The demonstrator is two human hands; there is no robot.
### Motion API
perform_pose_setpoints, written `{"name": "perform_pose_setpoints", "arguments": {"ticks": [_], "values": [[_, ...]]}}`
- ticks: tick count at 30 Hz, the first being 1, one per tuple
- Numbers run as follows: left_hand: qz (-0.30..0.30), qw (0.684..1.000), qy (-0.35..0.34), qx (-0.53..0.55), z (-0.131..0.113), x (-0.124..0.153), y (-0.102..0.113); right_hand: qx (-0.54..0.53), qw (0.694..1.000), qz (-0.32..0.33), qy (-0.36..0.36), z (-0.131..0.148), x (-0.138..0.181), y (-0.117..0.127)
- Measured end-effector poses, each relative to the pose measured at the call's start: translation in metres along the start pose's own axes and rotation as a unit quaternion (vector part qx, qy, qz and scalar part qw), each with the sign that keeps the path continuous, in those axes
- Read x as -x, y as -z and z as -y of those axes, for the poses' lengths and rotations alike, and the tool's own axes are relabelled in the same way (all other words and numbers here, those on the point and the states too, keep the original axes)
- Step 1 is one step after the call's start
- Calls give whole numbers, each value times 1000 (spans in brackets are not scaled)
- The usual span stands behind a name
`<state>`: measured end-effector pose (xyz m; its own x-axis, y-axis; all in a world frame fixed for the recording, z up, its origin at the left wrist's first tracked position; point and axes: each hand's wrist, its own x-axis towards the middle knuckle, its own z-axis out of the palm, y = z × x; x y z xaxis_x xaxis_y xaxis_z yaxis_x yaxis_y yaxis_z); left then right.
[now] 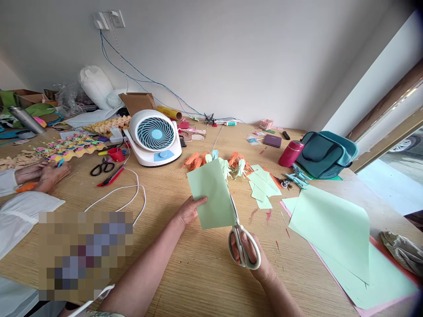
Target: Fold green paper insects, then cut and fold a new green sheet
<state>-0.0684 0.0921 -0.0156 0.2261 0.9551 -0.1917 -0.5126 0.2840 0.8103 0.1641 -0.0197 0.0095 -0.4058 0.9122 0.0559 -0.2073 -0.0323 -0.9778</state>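
My left hand (pixel 190 209) pinches the left edge of a light green paper sheet (pixel 211 193), held upright over the wooden table (pixel 185 273). My right hand (pixel 251 257) grips white-handled scissors (pixel 243 240), fingers through the loops. The blades run up along the sheet's right edge, cutting into it. Cut green paper pieces (pixel 262 185) lie just beyond, next to a pile of orange and green folded paper shapes (pixel 218 160).
Large green and pink sheets (pixel 333 229) lie at right. A white desk fan (pixel 153 136) with its cable, black scissors (pixel 102 167), a red bottle (pixel 291 153) and a teal bag (pixel 325 154) stand behind. Another person's hands (pixel 41 175) work at left.
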Motion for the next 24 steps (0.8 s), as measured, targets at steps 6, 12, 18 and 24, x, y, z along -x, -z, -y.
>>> {"name": "perform_pose_setpoints", "arguments": {"ticks": [6, 12, 18, 24], "values": [[0, 1000, 7, -16, -3, 2, -4, -3, 1000, 3, -1, 3, -1, -3], [-4, 1000, 14, -27, -4, 5, -9, 0, 1000, -13, -5, 1, -2, -2], [-8, 1000, 12, -25, -3, 2, -7, -9, 1000, -24, -12, -2, -1, -1], [-6, 999, 14, -29, -4, 4, -9, -3, 1000, -20, -12, 2, -2, -3]]}}
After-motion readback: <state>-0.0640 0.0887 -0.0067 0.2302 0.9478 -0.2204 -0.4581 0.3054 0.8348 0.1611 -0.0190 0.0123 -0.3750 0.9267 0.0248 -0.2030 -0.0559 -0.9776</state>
